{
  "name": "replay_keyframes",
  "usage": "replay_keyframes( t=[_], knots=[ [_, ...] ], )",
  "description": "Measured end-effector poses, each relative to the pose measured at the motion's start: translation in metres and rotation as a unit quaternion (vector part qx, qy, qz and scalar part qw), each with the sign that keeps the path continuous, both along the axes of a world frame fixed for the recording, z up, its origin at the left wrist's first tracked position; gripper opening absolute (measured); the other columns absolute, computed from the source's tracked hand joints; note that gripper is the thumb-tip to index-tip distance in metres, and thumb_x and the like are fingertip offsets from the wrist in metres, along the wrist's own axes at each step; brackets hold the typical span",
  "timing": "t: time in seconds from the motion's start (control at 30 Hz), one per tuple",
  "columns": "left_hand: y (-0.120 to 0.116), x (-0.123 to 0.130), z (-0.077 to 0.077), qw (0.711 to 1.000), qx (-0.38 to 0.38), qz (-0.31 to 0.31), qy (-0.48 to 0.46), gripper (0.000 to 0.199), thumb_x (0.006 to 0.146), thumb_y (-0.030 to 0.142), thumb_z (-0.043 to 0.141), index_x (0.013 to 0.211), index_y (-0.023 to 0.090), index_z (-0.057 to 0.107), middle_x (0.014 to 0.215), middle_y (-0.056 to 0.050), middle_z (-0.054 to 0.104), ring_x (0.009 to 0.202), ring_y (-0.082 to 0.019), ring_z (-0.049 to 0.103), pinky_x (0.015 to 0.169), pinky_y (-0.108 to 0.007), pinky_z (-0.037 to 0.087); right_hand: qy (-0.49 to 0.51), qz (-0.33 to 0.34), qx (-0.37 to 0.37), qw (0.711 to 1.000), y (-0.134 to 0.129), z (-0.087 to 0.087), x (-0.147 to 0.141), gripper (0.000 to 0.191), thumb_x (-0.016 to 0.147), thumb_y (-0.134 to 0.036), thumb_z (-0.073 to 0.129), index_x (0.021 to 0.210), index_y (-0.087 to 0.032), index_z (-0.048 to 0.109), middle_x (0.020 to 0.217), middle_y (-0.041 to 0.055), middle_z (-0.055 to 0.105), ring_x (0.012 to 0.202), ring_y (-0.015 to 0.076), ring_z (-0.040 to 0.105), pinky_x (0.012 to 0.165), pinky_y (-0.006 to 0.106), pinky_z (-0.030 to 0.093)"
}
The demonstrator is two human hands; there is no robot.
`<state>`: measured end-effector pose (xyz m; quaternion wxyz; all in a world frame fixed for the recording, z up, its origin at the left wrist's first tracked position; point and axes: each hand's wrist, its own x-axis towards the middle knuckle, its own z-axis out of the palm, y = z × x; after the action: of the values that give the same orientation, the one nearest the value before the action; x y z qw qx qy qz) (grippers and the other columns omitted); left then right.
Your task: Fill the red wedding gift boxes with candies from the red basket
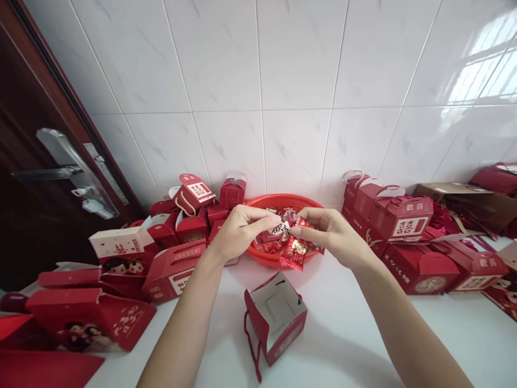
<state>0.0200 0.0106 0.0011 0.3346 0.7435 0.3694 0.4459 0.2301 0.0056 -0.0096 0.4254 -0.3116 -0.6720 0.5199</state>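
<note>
Over a red plastic basket (262, 260), my left hand (240, 231) pinches a small red wrapped candy (278, 232) with large dark and white characters. My right hand (333, 237) is closed, thumb against fingers, at the right end of the same candy, and appears to grip it too. Below its fingertips a red candy packet with a gold figure (297, 252) hangs over the basket's front rim. More wrapped candies lie in the basket, partly hidden by my hands. In front stands a red gift box (285, 331), its top open and its inside bare, with a red cord handle hanging down its left side.
Red gift boxes (173, 269) crowd the left of the white table (323, 345); more boxes (420, 264) are stacked at the right. An open cardboard carton (456, 191) stands behind them. A tiled wall (299, 140) closes the back; a dark door (36, 178) is at left.
</note>
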Motion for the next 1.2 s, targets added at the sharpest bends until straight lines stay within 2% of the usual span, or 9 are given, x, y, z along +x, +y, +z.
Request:
replay_keyframes(
  t=[0.07, 0.17, 0.3, 0.43, 0.53, 0.63, 0.8, 1.0, 1.2],
  knots=[
    [-0.004, -0.005, 0.003, 0.999, -0.016, -0.011, 0.027, 0.029, 0.081, 0.044, 0.070, 0.085, 0.017, 0.080, 0.080, -0.005, 0.075, 0.082, -0.023, 0.069, 0.072, -0.030, 0.056, -0.035, -0.003, 0.026, 0.999, -0.003, 0.003, 0.001, 0.033, 0.077, -0.046, 0.076, 0.074, -0.016, 0.062, 0.063, -0.0020, 0.052, 0.054, 0.0086, 0.044, 0.047, 0.021, 0.033],
    [-0.010, -0.013, 0.009, 0.999, -0.046, 0.004, 0.029, 0.039, 0.078, 0.043, 0.076, 0.110, 0.021, 0.077, 0.096, -0.006, 0.077, 0.096, -0.026, 0.070, 0.084, -0.033, 0.057, -0.102, 0.020, 0.077, 0.992, -0.007, 0.006, 0.002, 0.026, 0.083, -0.039, 0.070, 0.071, -0.017, 0.060, 0.061, -0.0033, 0.047, 0.055, 0.0083, 0.039, 0.048, 0.022, 0.030],
    [-0.020, -0.024, 0.019, 0.997, -0.039, 0.048, 0.048, 0.027, 0.072, 0.035, 0.082, 0.095, 0.022, 0.081, 0.094, -0.005, 0.078, 0.090, -0.026, 0.072, 0.084, -0.032, 0.057, -0.225, 0.093, 0.136, 0.960, -0.016, 0.002, -0.006, 0.013, 0.083, -0.022, 0.062, 0.071, -0.018, 0.058, 0.062, -0.0046, 0.048, 0.056, 0.0085, 0.039, 0.051, 0.023, 0.029],
    [-0.028, -0.028, 0.024, 0.992, -0.046, 0.024, 0.114, 0.014, 0.067, 0.029, 0.082, 0.081, 0.025, 0.081, 0.087, -0.002, 0.078, 0.088, -0.026, 0.071, 0.078, -0.029, 0.057, -0.343, 0.089, 0.164, 0.921, -0.025, 0.000, -0.014, 0.017, 0.076, -0.013, 0.061, 0.064, -0.019, 0.050, 0.053, -0.0063, 0.043, 0.050, 0.0077, 0.034, 0.047, 0.025, 0.023],
    [-0.030, -0.027, 0.021, 0.976, -0.080, -0.030, 0.201, 0.008, 0.071, 0.031, 0.077, 0.077, 0.027, 0.080, 0.081, -0.001, 0.077, 0.078, -0.023, 0.070, 0.068, -0.024, 0.052, -0.337, 0.054, 0.170, 0.924, -0.029, 0.004, -0.006, 0.018, 0.075, -0.014, 0.060, 0.063, -0.019, 0.048, 0.054, -0.0060, 0.041, 0.049, 0.0076, 0.031, 0.046, 0.025, 0.021],
    [-0.028, -0.023, 0.015, 0.942, -0.082, -0.059, 0.321, 0.010, 0.075, 0.031, 0.070, 0.069, 0.026, 0.075, 0.072, 0.000, 0.073, 0.066, -0.019, 0.066, 0.055, -0.022, 0.044, -0.310, 0.023, 0.172, 0.935, -0.033, 0.011, 0.006, 0.015, 0.077, -0.017, 0.057, 0.064, -0.020, 0.051, 0.055, -0.0053, 0.042, 0.049, 0.0077, 0.030, 0.046, 0.026, 0.020],
    [-0.021, -0.013, 0.006, 0.892, -0.104, -0.108, 0.427, 0.007, 0.070, 0.025, 0.066, 0.063, 0.023, 0.064, 0.065, 0.001, 0.065, 0.063, -0.018, 0.061, 0.054, -0.024, 0.039, -0.335, 0.023, 0.165, 0.927, -0.041, 0.012, 0.005, 0.020, 0.076, -0.016, 0.059, 0.061, -0.020, 0.046, 0.050, -0.0065, 0.037, 0.045, 0.0066, 0.026, 0.045, 0.026, 0.016],
    [-0.014, -0.004, 0.004, 0.847, -0.163, -0.099, 0.497, 0.018, 0.063, 0.018, 0.066, 0.077, 0.021, 0.054, 0.082, 0.002, 0.065, 0.069, -0.017, 0.059, 0.052, -0.024, 0.037, -0.377, 0.040, 0.166, 0.910, -0.037, 0.012, -0.004, 0.015, 0.081, -0.018, 0.058, 0.068, -0.019, 0.050, 0.052, -0.0069, 0.039, 0.047, 0.0067, 0.027, 0.047, 0.024, 0.020],
    [-0.006, 0.002, 0.002, 0.881, -0.081, -0.095, 0.456, 0.013, 0.074, 0.008, 0.050, 0.069, 0.020, 0.048, 0.071, 0.002, 0.056, 0.064, -0.014, 0.050, 0.055, -0.025, 0.035, -0.290, -0.010, 0.213, 0.933, -0.034, 0.012, -0.002, 0.012, 0.093, -0.024, 0.052, 0.085, -0.017, 0.058, 0.066, -0.0038, 0.049, 0.057, 0.0086, 0.035, 0.052, 0.024, 0.025]
  ],
)
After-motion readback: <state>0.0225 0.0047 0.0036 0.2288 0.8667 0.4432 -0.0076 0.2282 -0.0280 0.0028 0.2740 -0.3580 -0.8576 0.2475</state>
